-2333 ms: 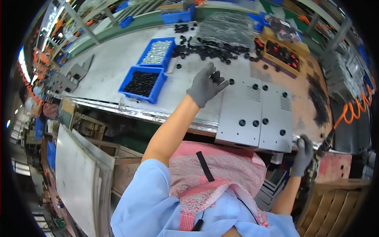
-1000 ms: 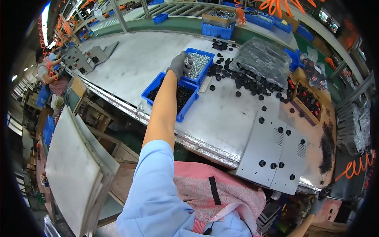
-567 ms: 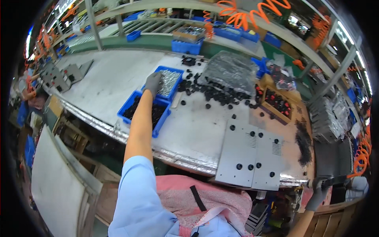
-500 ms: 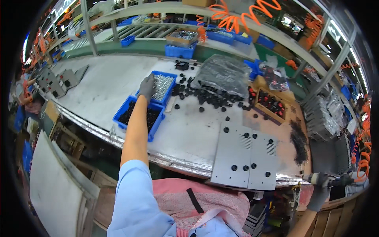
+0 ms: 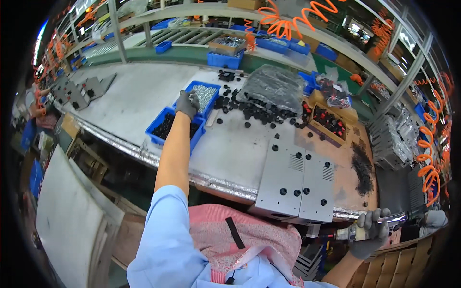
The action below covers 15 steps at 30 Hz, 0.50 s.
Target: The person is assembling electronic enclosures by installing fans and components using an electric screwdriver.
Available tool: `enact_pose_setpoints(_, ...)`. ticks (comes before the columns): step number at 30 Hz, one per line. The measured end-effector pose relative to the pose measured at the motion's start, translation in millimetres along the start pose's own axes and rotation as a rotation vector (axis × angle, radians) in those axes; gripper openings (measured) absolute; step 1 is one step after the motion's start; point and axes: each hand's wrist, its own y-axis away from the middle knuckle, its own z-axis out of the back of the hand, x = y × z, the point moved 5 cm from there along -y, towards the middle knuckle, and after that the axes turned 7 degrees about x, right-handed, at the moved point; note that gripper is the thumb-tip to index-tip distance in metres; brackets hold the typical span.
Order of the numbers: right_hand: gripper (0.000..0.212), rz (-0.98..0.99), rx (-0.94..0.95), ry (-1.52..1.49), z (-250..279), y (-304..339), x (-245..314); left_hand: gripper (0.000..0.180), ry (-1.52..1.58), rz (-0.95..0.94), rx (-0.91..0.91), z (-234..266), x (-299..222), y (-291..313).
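Note:
My left hand (image 5: 187, 104), in a grey glove, is at the left edge of a blue bin (image 5: 207, 113) filled with small silver screws (image 5: 205, 95). Its fingers are curled together, and whatever they hold is too small to make out. Just below it sits a second blue bin (image 5: 197, 140) with small black parts (image 5: 164, 126). At the lower right, beyond the table's front edge, my gloved right hand (image 5: 369, 236) grips a power screwdriver (image 5: 346, 234). Two grey metal cases (image 5: 293, 192) with black round feet lie side by side at the table's front edge.
Loose black feet (image 5: 254, 113) are scattered near a grey plastic bag (image 5: 273, 86). A cardboard box (image 5: 328, 126) of red and black parts stands to the right. Orange coiled hoses (image 5: 429, 158) hang at the right. At the far left, a co-worker is beside more metal cases (image 5: 79, 93).
My left hand has drawn back slightly from the silver screws, its fingers now curled. My right hand has moved left and turned the screwdriver so its tip points left toward the cases.

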Motion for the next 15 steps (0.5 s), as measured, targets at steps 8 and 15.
enact_pose_setpoints(8,0.033,0.067,0.037,0.116,6.1,-0.5,-10.5,0.016,0.098,0.063,0.177,-0.6,13.5,27.5)
enact_pose_setpoints(15,0.037,0.027,0.243,0.193,-13.7,3.2,-24.2,0.024,0.199,0.466,0.669,-71.6,118.0,144.5)
